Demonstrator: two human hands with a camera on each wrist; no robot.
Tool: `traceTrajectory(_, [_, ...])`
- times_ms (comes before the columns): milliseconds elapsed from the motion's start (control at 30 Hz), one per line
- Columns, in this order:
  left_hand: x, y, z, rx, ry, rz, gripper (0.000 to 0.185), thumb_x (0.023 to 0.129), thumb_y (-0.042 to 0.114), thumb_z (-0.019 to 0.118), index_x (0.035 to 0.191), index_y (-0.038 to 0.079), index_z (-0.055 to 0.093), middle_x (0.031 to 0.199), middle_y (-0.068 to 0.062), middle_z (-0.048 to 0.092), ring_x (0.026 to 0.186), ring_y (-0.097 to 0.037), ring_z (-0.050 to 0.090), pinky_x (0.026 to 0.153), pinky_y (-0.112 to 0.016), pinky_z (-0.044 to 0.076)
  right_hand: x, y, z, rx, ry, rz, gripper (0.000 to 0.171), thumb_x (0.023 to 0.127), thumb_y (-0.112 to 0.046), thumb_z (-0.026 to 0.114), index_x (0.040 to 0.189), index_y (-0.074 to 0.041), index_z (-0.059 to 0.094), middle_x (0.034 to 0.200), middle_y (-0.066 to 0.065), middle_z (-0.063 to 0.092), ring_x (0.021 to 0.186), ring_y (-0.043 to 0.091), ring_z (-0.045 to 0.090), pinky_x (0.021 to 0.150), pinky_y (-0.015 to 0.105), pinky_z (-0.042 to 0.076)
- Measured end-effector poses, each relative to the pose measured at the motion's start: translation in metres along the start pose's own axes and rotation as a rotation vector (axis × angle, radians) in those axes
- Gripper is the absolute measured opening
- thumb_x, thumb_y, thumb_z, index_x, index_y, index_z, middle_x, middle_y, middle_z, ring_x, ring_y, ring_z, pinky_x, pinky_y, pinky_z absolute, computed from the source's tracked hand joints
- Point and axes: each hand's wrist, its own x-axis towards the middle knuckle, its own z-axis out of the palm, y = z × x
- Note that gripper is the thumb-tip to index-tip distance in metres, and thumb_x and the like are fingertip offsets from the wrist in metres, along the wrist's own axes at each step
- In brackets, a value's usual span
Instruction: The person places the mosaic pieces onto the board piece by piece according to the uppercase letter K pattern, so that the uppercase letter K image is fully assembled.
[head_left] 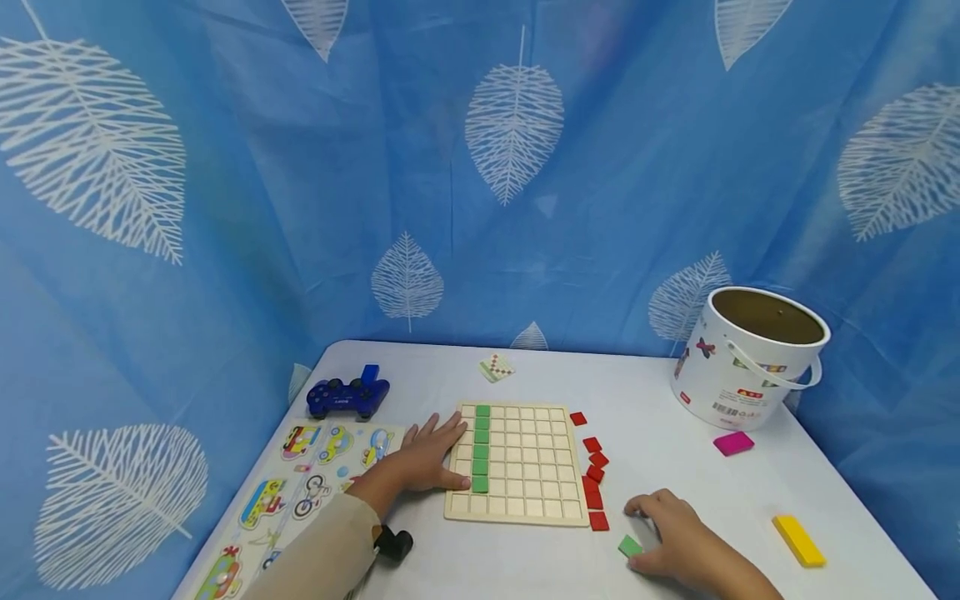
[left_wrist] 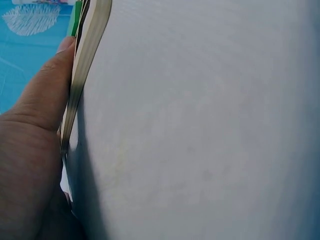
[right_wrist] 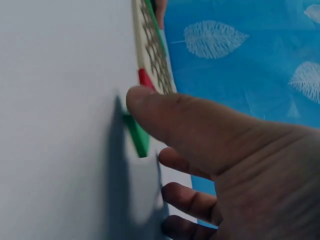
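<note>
A square wooden grid board (head_left: 532, 475) lies on the table, with several green tiles (head_left: 480, 467) set in one column near its left side. My left hand (head_left: 423, 458) rests along the board's left edge, fingers spread and thumb at the lowest green tile. In the left wrist view, the thumb (left_wrist: 47, 85) lies against the board's side. To the right of the board, my right hand (head_left: 678, 533) is at a loose green tile (head_left: 630, 547), its thumb and index finger apart. The right wrist view shows the thumb (right_wrist: 165, 112) partly covering that tile (right_wrist: 138, 137); the index finger is hidden there.
Several red tiles (head_left: 592, 492) lie along the board's right edge. A white bucket (head_left: 720, 375), a magenta block (head_left: 733, 442) and a yellow block (head_left: 798, 540) stand or lie rightward. Leftward are a blue game controller (head_left: 347, 397) and a picture puzzle board (head_left: 288, 454). A patterned card (head_left: 496, 367) lies behind.
</note>
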Motion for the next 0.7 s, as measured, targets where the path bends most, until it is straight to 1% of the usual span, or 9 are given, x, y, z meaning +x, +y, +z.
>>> traceTrajectory(67, [0.0,0.0,-0.001,-0.003,0.005,0.001,0.112,0.081,0.073,0.076,0.168,0.024,0.025,0.178,0.003,0.011,0.164,-0.037,0.002,0.127,-0.067,0.002,-0.003,0.003,0.003,0.009,-0.017,0.03,0.066,0.065,-0.04,0.099,0.12,-0.021,0.068,0.114,0.004,0.06,0.099,0.021,0.054,0.089,0.047,0.061])
traceTrajectory(133, [0.0,0.001,-0.002,-0.007,0.009,0.003,0.112,0.081,0.073,0.076,0.168,0.024,0.025,0.178,0.003,0.011,0.164,-0.037,0.002,0.127,-0.067,0.002,-0.005,0.003,0.005,0.022,-0.018,0.053,0.062,0.066,-0.039,0.098,0.118,-0.02,0.069,0.11,0.003,0.06,0.096,0.021,0.054,0.087,0.047,0.063])
traceTrajectory(233, [-0.001,0.001,-0.003,-0.011,0.01,0.001,0.113,0.081,0.073,0.076,0.168,0.024,0.025,0.178,0.003,0.011,0.164,-0.037,0.002,0.127,-0.067,0.001,-0.005,0.002,0.008,0.047,0.004,0.064,0.051,0.071,-0.034,0.096,0.113,-0.021,0.071,0.106,0.0,0.061,0.094,0.018,0.056,0.09,0.048,0.062])
traceTrajectory(367, [-0.002,0.001,-0.003,-0.017,0.008,0.001,0.113,0.081,0.073,0.077,0.168,0.023,0.025,0.178,0.002,0.012,0.164,-0.037,0.002,0.127,-0.067,0.001,-0.004,0.001,0.013,0.074,0.03,0.061,0.037,0.077,-0.028,0.092,0.108,-0.02,0.072,0.1,-0.002,0.061,0.091,0.017,0.056,0.089,0.044,0.062])
traceTrajectory(500, [-0.002,0.0,-0.002,-0.008,0.006,0.008,0.112,0.081,0.073,0.076,0.168,0.023,0.025,0.178,0.002,0.011,0.164,-0.037,0.002,0.127,-0.067,0.002,-0.002,-0.006,0.017,0.115,0.076,0.069,0.027,0.082,-0.019,0.087,0.105,-0.018,0.072,0.099,-0.004,0.062,0.091,0.016,0.057,0.09,0.044,0.061])
traceTrajectory(533, [-0.002,0.0,-0.002,-0.005,0.006,0.008,0.112,0.082,0.073,0.076,0.168,0.023,0.025,0.178,0.002,0.011,0.164,-0.037,0.002,0.127,-0.067,0.002,-0.001,-0.01,0.018,0.125,0.097,0.061,0.025,0.083,-0.017,0.085,0.105,-0.017,0.072,0.099,-0.004,0.062,0.091,0.016,0.056,0.088,0.042,0.06])
traceTrajectory(600, [-0.002,0.0,-0.002,-0.001,0.003,0.01,0.112,0.082,0.074,0.075,0.168,0.023,0.025,0.178,0.002,0.011,0.164,-0.038,0.002,0.127,-0.067,0.002,0.0,-0.023,0.019,0.138,0.158,0.014,0.022,0.083,-0.014,0.083,0.102,-0.018,0.072,0.098,-0.006,0.062,0.089,0.014,0.056,0.083,0.035,0.058])
traceTrajectory(633, [-0.002,0.0,-0.001,0.002,0.003,0.011,0.112,0.081,0.074,0.075,0.168,0.024,0.025,0.178,0.002,0.011,0.164,-0.038,0.002,0.127,-0.067,0.002,0.001,-0.032,0.021,0.141,0.188,-0.024,0.021,0.084,-0.014,0.083,0.101,-0.019,0.072,0.096,-0.006,0.061,0.087,0.012,0.055,0.08,0.031,0.056])
traceTrajectory(700, [-0.002,0.001,-0.002,0.002,0.004,0.013,0.113,0.081,0.074,0.075,0.168,0.023,0.025,0.178,0.002,0.011,0.164,-0.038,0.002,0.127,-0.067,0.002,0.005,-0.056,0.025,0.146,0.241,-0.13,0.023,0.084,-0.012,0.081,0.103,-0.02,0.071,0.094,-0.009,0.061,0.083,0.01,0.053,0.074,0.026,0.05])
